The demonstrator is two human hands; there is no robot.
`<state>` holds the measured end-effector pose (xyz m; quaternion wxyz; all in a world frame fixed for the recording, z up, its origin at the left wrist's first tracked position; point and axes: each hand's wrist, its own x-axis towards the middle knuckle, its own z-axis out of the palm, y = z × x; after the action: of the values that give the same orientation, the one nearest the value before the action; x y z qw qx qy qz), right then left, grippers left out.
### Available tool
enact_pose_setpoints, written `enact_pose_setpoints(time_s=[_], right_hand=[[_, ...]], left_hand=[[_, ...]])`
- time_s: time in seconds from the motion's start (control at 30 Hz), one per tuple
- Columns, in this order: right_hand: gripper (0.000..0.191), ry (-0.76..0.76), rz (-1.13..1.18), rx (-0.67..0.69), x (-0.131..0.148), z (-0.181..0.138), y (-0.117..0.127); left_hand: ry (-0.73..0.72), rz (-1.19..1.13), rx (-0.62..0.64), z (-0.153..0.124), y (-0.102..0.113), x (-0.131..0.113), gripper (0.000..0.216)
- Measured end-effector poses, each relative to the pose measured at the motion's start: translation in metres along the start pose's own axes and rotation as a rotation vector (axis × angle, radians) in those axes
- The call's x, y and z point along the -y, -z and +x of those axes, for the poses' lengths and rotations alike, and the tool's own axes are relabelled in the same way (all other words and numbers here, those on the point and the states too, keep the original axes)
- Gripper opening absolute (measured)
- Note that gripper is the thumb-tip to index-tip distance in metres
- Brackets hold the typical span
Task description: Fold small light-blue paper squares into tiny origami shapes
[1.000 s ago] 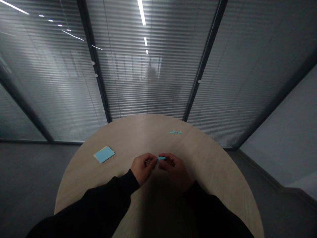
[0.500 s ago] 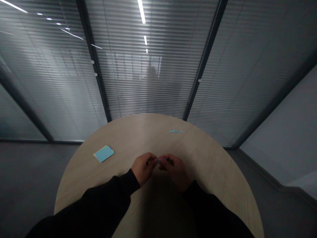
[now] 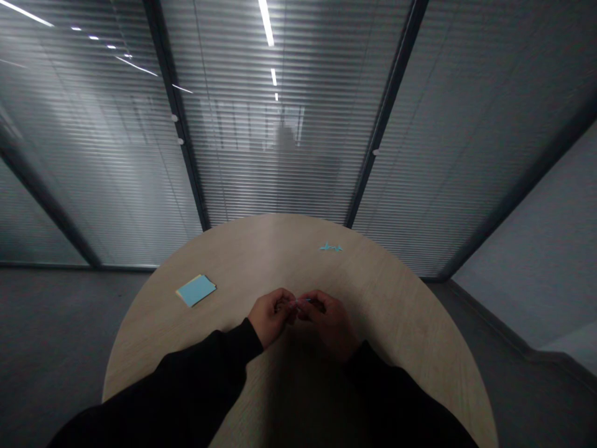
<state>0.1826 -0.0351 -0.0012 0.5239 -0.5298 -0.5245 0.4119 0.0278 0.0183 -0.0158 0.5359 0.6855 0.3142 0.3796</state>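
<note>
Above the near part of the round table (image 3: pixel 261 261), the left hand (image 3: pixel 270 317) and the right hand (image 3: pixel 329 325) meet at the fingertips, both curled inward and pinching a small strip of blue paper (image 3: pixel 303 301) between them. Only a sliver of the strip shows past the fingers, so its exact shape and any creases cannot be told. The hands hover over the tabletop, and neither seems to rest on it, though the shadow beneath them makes that hard to judge. Black sleeves (image 3: pixel 186 373) run from both wrists back toward the camera.

Farther out, toward the far edge of the table, a small folded blue paper figure (image 3: pixel 331 247) lies alone, well apart from the hands; its form is too small to make out. To the left, a stack of paper (image 3: pixel 196 290) sits at a slant, light blue on top with a yellow sheet showing at its edge. Going by how these lie, one piece looks finished and set aside, the strip in the hands looks partway worked, and the stack appears to hold more sheets.

Past the pale wood-grain rim lies a dark grey floor (image 3: pixel 60 330). Beyond it stand glass partitions with slatted blinds (image 3: pixel 280 155) between dark frames.
</note>
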Motion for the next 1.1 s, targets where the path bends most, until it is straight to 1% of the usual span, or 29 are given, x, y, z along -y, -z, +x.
enact_pose_setpoints(time_s=[0.13, 0.2, 0.33, 0.4, 0.6, 0.77, 0.9, 0.97, 1.1], right_hand=[[0.029, 0.072, -0.123, 0.006, 0.0022, -0.0024, -0.0016], [0.030, 0.085, -0.118, 0.012, 0.0026, -0.0024, -0.0017], [0.035, 0.033, -0.029, 0.014, 0.0034, 0.0001, -0.0009], [0.035, 0.021, -0.013, 0.002, 0.0036, 0.0013, -0.0005], [0.033, 0.056, -0.020, -0.005, 0.0022, 0.0006, -0.0002], [0.033, 0.077, -0.051, -0.001, 0.0009, -0.0007, -0.0014], [0.044, 0.043, 0.046, -0.001, -0.0019, 0.0008, -0.0026], [0.047, 0.033, 0.089, 0.012, -0.0023, 0.0011, -0.0027], [0.037, 0.064, 0.042, 0.060, 0.0007, -0.0007, -0.0024]], left_hand=[[-0.058, 0.128, -0.001, -0.0007, 0.0017, 0.0001, 0.026], [-0.068, 0.166, -0.005, -0.0008, 0.0020, 0.0004, 0.025], [-0.035, 0.132, 0.014, -0.0004, 0.0011, 0.0009, 0.027], [-0.043, 0.129, 0.031, -0.0003, 0.0007, 0.0009, 0.028], [-0.039, 0.115, 0.056, -0.0003, 0.0002, -0.0017, 0.033], [-0.094, 0.213, 0.006, -0.0012, 0.0021, -0.0066, 0.030], [-0.111, 0.233, -0.032, -0.0010, 0.0054, -0.0047, 0.029], [-0.108, 0.223, -0.042, -0.0010, 0.0063, -0.0020, 0.029], [-0.093, 0.186, -0.040, -0.0013, 0.0058, 0.0019, 0.029]])
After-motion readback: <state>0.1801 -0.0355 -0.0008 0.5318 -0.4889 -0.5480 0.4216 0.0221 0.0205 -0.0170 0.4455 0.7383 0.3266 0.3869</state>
